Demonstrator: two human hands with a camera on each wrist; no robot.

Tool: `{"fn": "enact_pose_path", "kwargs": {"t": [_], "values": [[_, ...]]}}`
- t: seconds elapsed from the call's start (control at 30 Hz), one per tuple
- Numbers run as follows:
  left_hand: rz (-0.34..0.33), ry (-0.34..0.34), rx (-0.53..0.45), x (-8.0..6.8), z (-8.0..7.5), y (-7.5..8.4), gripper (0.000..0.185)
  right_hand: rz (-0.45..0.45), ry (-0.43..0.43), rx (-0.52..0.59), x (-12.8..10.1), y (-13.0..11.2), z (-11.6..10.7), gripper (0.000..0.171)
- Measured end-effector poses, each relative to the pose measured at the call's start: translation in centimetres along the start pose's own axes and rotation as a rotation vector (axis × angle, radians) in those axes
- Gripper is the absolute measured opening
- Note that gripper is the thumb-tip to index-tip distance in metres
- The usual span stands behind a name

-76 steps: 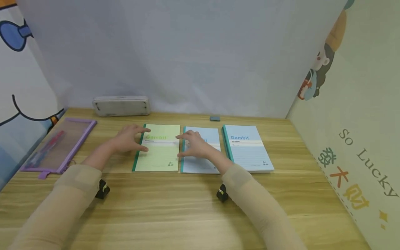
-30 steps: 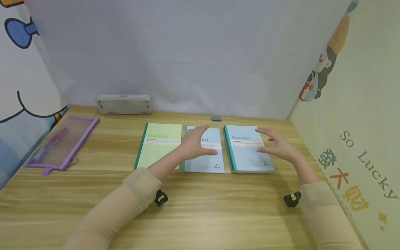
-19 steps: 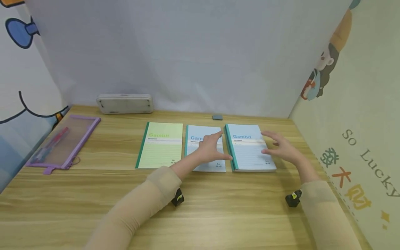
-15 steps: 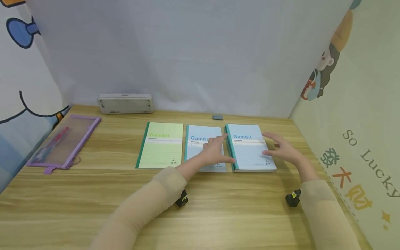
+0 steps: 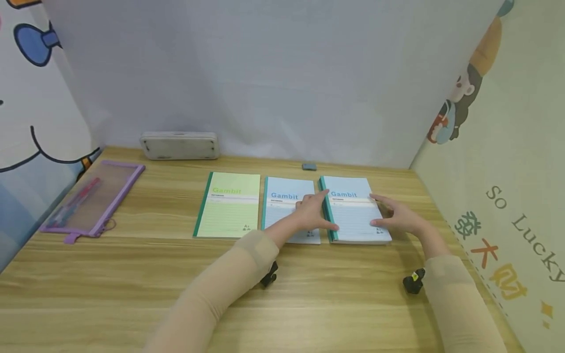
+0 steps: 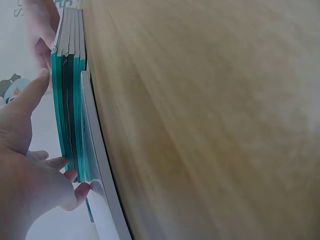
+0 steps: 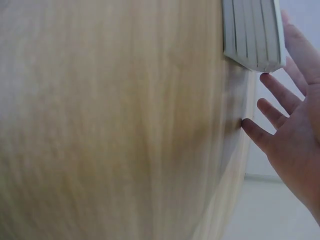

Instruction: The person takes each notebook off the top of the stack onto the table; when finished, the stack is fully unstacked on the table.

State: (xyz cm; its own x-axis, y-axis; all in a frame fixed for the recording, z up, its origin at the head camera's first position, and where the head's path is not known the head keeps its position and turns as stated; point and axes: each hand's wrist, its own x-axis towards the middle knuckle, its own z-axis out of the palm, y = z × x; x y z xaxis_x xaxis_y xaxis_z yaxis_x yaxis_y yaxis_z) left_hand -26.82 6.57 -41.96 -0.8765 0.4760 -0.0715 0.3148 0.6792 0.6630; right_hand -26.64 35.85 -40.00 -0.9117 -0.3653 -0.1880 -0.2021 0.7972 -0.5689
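A stack of several blue notebooks [image 5: 353, 211] with green spines lies at the right of a row. My left hand [image 5: 311, 212] reaches across the middle blue notebook [image 5: 279, 189], its fingertips at the stack's spine side and its thumb over the cover's lower left. In the left wrist view the stacked green spines [image 6: 70, 115] show beside those fingers. My right hand [image 5: 399, 215] is at the stack's right edge, thumb and forefinger spread along the cover. Its other fingers stretch beside the page edges [image 7: 250, 32] in the right wrist view. A green notebook [image 5: 229, 206] lies at the row's left.
A purple-edged mesh pouch [image 5: 94, 196] with pens inside lies at the left of the wooden table [image 5: 335, 304]. A pale case [image 5: 180, 146] stands by the back curtain. Behind the notebooks is a small grey block [image 5: 309, 167]. A printed wall [image 5: 499, 147] borders the right.
Both hands have moved right from the green and middle notebooks to the stack. Lately the left hand has crossed to the stack's spine, and the right hand has lowered slightly. The notebooks stay in place.
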Motion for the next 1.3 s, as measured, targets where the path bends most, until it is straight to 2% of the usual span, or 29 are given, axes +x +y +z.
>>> {"fn": "enact_pose_path", "kwargs": {"t": [0.4, 0.63, 0.83, 1.03, 1.17, 1.3], "values": [[-0.01, -0.022, -0.084, 0.4, -0.2, -0.4, 0.103, 0.009, 0.013, 0.017, -0.4, -0.5, -0.1, 0.081], [-0.033, -0.036, -0.111, 0.5, -0.3, -0.6, 0.099, -0.075, 0.115, 0.166, -0.6, -0.6, -0.4, 0.066], [-0.027, -0.028, -0.098, 0.4, -0.4, -0.7, 0.098, -0.04, 0.139, 0.257, -0.6, -0.5, -0.5, 0.061], [-0.026, -0.013, -0.081, 0.5, -0.6, -0.7, 0.099, -0.073, 0.167, 0.383, -0.8, -0.5, -0.4, 0.06], [-0.025, -0.008, -0.107, 0.6, -0.7, -0.7, 0.097, -0.078, 0.186, 0.415, -0.8, -0.5, -0.4, 0.059], [-0.027, 0.003, -0.174, 0.6, -1.2, -0.4, 0.094, -0.069, 0.191, 0.414, -0.8, -0.9, -0.7, 0.06]]}}
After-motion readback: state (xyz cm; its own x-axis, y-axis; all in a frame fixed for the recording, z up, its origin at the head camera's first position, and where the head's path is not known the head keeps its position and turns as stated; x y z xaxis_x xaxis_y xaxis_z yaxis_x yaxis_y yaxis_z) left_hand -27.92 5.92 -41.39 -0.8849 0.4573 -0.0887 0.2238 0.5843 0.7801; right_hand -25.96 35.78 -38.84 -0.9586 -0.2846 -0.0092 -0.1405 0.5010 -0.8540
